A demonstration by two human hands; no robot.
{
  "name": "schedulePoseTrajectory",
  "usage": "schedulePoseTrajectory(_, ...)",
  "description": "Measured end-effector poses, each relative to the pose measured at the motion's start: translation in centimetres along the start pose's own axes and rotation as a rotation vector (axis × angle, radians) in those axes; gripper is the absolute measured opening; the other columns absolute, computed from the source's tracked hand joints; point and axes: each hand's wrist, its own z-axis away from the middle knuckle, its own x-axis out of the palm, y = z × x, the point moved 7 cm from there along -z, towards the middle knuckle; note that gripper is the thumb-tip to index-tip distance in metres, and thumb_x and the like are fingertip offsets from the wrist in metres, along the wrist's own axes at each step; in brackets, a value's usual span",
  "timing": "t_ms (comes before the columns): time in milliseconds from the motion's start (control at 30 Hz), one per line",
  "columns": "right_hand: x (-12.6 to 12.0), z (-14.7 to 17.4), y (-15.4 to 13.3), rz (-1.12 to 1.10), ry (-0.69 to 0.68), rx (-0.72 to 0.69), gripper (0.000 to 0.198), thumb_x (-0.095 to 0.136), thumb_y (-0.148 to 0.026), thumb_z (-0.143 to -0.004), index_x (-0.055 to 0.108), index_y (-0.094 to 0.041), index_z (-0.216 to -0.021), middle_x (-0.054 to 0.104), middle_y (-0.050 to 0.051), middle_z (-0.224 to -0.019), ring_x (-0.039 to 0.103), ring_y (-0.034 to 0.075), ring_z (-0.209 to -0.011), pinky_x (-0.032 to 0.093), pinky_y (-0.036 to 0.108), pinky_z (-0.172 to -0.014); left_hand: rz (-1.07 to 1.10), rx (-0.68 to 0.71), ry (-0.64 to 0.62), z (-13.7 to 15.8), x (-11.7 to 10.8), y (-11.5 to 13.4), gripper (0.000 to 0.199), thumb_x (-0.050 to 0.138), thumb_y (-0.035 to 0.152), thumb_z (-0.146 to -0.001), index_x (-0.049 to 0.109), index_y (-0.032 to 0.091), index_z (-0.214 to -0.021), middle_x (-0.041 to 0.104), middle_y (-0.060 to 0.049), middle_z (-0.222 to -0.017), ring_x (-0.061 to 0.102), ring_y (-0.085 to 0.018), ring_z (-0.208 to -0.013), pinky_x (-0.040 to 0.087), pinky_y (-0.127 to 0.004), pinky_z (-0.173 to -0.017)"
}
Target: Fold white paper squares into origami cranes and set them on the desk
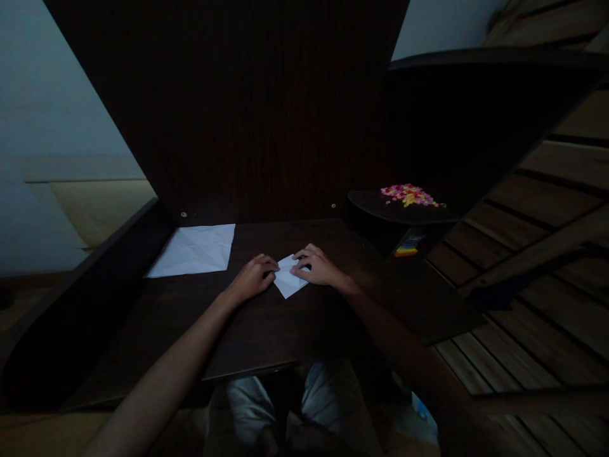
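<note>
A small white folded sheet of paper (pixel 287 285) lies on the dark desk, one corner pointing toward me. My left hand (pixel 253 277) is at its left corner, the fingers curled and the thumb and fingertips pinching the edge. Over the right part of the paper is my right hand (pixel 318 266), with its bent fingertips and thumb gripping the folded layers. Its fingers hide some of the folds. To the left, a larger white sheet (pixel 195 249) with crease lines lies flat near the desk's back panel.
Small pink, red and yellow pieces (pixel 409 195) are heaped on a rounded shelf (pixel 375 206) at right. Below it, a colourful item (pixel 408 244) sits in a compartment. A raised side panel (pixel 85 292) bounds the desk (pixel 266 336) on the left. Wooden slats (pixel 537 279) stand at far right.
</note>
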Motion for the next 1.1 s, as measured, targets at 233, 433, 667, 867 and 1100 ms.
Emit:
schedulePoseTrajectory(233,-0.2,0.0,0.7,0.038,0.015,-0.014,0.018,0.063,-0.03,-0.082,0.074,-0.025,-0.095,0.063,0.006,-0.114,0.046,0.024,-0.102,0.04,0.043,-0.089,0.029,-0.062,0.02,0.2,-0.8,-0.4,0.016,0.054,0.017,-0.074,0.07,0.018,-0.078,0.068,-0.006,-0.09,0.059,-0.021,-0.087,0.049,-0.038,-0.084)
schedulePoseTrajectory(433,0.3,-0.2,0.6,0.014,0.035,0.068,0.022,0.055,-0.017,-0.086,0.073,-0.024,-0.096,0.068,0.008,-0.105,0.049,0.024,-0.099,0.04,0.044,-0.088,0.182,-0.018,-0.03,0.0,-0.4,0.5,0.01,0.058,0.016,-0.072,0.067,0.021,-0.069,0.068,-0.004,-0.111,0.05,-0.024,-0.112,0.042,-0.044,-0.096)
schedulePoseTrajectory(667,0.9,0.1,0.2,0.009,-0.019,0.063,0.031,0.053,-0.021,-0.086,0.066,-0.027,-0.114,0.061,0.002,-0.125,0.048,0.024,-0.106,0.039,0.044,-0.093,0.273,-0.003,-0.059,0.0,0.3,1.4,0.013,0.055,0.019,-0.079,0.068,0.02,-0.075,0.072,-0.005,-0.095,0.058,-0.021,-0.105,0.046,-0.039,-0.093)
schedulePoseTrajectory(867,1.0,0.0,0.5,0.058,-0.022,0.137,0.031,0.055,-0.035,-0.087,0.065,-0.026,-0.115,0.055,0.005,-0.132,0.045,0.027,-0.113,0.036,0.048,-0.095,0.219,-0.006,-0.071,0.1,1.0,1.3,0.025,0.055,0.026,-0.083,0.065,0.017,-0.104,0.066,-0.009,-0.113,0.057,-0.021,-0.109,0.042,-0.039,-0.1)
schedulePoseTrajectory(1100,0.2,0.1,1.4,0.155,0.148,0.284,0.03,0.058,-0.04,-0.084,0.069,-0.023,-0.106,0.061,0.009,-0.121,0.045,0.029,-0.107,0.038,0.048,-0.09,0.075,-0.005,-0.19,0.0,1.9,1.2,0.036,0.044,0.033,-0.092,0.058,0.02,-0.122,0.056,-0.008,-0.132,0.047,-0.021,-0.125,0.031,-0.046,-0.108)
